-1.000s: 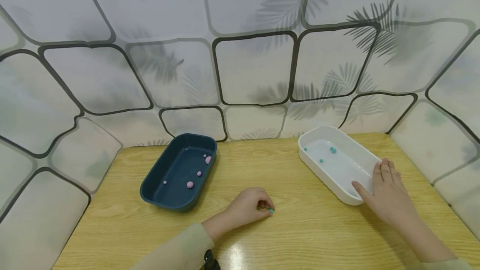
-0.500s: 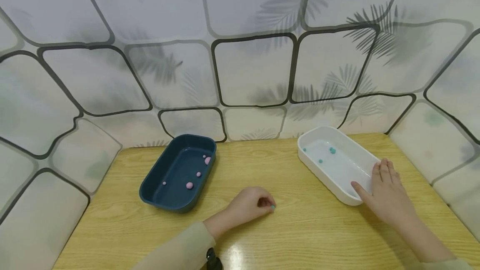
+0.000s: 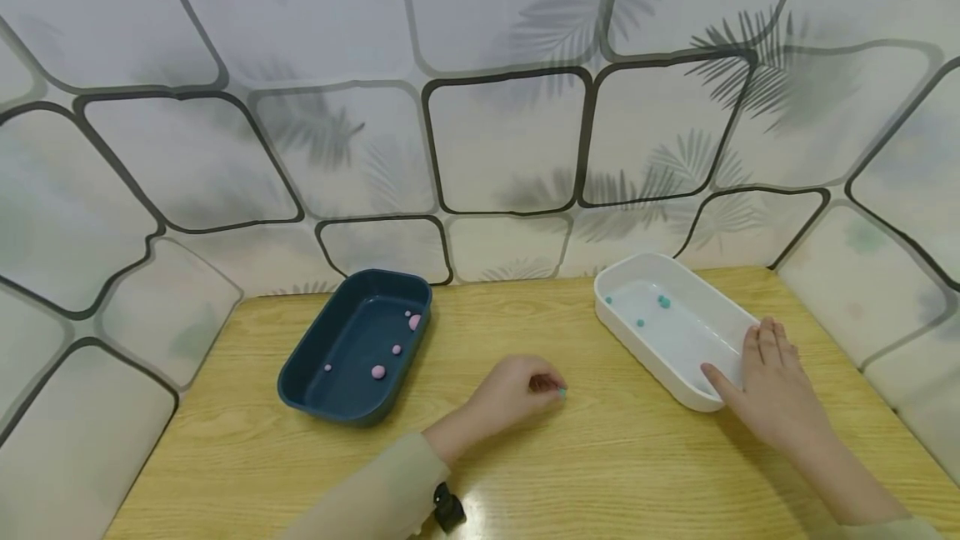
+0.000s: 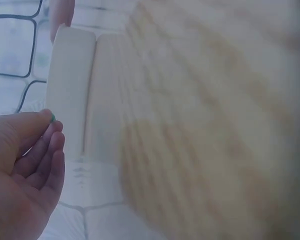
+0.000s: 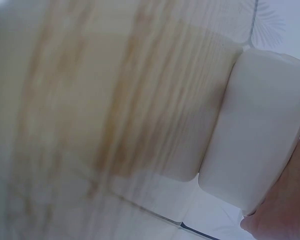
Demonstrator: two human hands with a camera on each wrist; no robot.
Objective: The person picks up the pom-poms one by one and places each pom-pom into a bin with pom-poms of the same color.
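Note:
My left hand (image 3: pixel 517 394) is over the middle of the table, pinching a tiny teal ball (image 3: pixel 562 392) between thumb and index finger. In the left wrist view the same ball shows as a teal speck at the fingertips, with the side of the white tray beyond. On the right, my right hand (image 3: pixel 783 394) rests on the near right corner of the white tray (image 3: pixel 652 361), fingers straight and thumb spread over the rim. Several teal balls (image 3: pixel 664 302) lie inside that tray. The right wrist view shows the tray's outer wall (image 5: pixel 257 125) and part of the hand.
A dark blue tray (image 3: pixel 307 407) with several pink balls (image 3: pixel 378 372) stands on the left of the wooden table (image 3: pixel 600 473). Patterned cloth walls (image 3: pixel 510 140) rise behind and at both sides. A black device (image 3: pixel 448 508) sits at the left wrist.
My left hand has moved right and a little away from me, toward the white tray, carrying the teal ball. My right hand has stayed on the tray corner.

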